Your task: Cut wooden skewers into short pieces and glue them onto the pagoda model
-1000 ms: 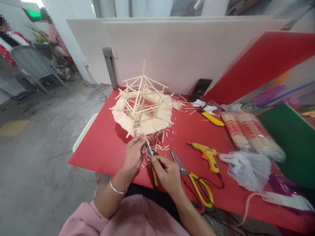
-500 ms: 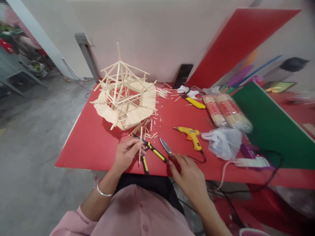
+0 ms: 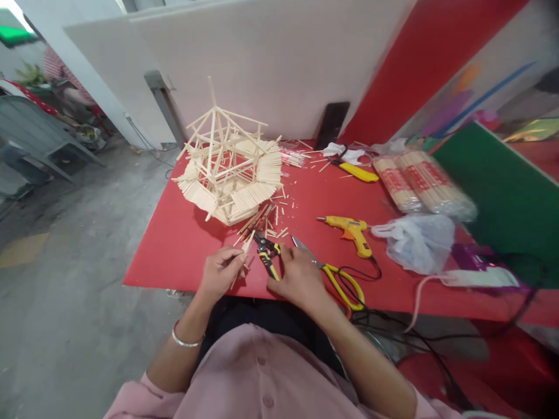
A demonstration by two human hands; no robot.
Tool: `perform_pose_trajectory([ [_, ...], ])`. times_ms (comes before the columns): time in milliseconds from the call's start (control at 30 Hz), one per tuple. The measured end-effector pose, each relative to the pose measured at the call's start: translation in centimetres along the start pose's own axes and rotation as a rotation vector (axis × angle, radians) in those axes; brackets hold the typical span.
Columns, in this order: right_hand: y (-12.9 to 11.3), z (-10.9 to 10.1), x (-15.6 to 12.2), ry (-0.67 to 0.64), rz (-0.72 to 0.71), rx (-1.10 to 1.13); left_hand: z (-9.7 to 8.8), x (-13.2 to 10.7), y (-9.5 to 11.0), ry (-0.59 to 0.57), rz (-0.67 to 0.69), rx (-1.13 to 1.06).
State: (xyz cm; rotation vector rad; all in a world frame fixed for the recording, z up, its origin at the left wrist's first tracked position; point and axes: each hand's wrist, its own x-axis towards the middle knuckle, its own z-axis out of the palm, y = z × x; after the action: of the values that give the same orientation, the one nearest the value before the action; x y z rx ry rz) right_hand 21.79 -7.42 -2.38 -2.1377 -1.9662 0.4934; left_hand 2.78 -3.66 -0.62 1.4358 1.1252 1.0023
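Note:
Between the thumb and fingers of my left hand (image 3: 222,270) are thin wooden sticks (image 3: 248,241), pointing away from me. My right hand (image 3: 300,274) is closed around the black and yellow handles of a pair of pliers (image 3: 267,256), whose dark jaws face the sticks. Just beyond both hands lies a heap of loose sticks (image 3: 257,220). The stick-built model (image 3: 227,169), with an open roof frame and a flared slatted base, stands behind that heap. Scissors (image 3: 329,270) with yellow-orange handles rest beside my right hand, their blades partly hidden by it.
On the red tabletop (image 3: 152,256) lie a yellow glue gun (image 3: 351,230), a clear plastic bag (image 3: 419,241), wrapped stick bundles (image 3: 423,183) and a yellow-handled tool (image 3: 358,171). A green board (image 3: 502,215) leans at right. A dark phone (image 3: 332,125) stands against the wall.
My right hand has left the scissors, moved left and taken hold of the pliers, which lay spread on the table. My left hand still holds sticks, now tilted. The view has shifted slightly.

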Motion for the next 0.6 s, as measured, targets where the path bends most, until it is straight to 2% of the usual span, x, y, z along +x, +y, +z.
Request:
perform_pose_trajectory([
  [100, 2.3, -0.9, -0.2, -0.014, 0.080, 0.447, -0.2, -0.1, 0.0, 0.010, -0.006, -0.013],
  [200, 3.7, -1.5, -1.7, -0.150, 0.208, 1.179, 0.0, 0.0, 0.2, -0.021, -0.032, -0.071],
  [267, 3.8, -1.6, -3.0, -0.295, 0.174, 1.668, 0.3, 0.2, 0.4, -0.035, -0.062, -0.115],
  [333, 3.3, -1.2, -4.4, -0.456, 0.096, 1.940, 0.5, 0.3, 0.6, -0.045, -0.089, -0.136],
  [400, 2.5, -0.7, -5.5, -0.545, 0.061, 1.903, 0.8, 0.3, 0.8, -0.062, -0.102, -0.126],
  [467, 1.9, -0.3, -6.4, -0.533, 0.080, 1.714, 0.9, 0.4, 1.0, -0.086, -0.102, -0.105],
  [500, 1.6, -0.2, -6.7, -0.479, 0.086, 1.571, 0.8, 0.4, 1.1, -0.098, -0.096, -0.096],
  [600, 1.4, -0.6, -7.2, -0.210, 0.042, 1.007, 0.7, 0.4, 1.5, -0.117, -0.061, -0.072],
])
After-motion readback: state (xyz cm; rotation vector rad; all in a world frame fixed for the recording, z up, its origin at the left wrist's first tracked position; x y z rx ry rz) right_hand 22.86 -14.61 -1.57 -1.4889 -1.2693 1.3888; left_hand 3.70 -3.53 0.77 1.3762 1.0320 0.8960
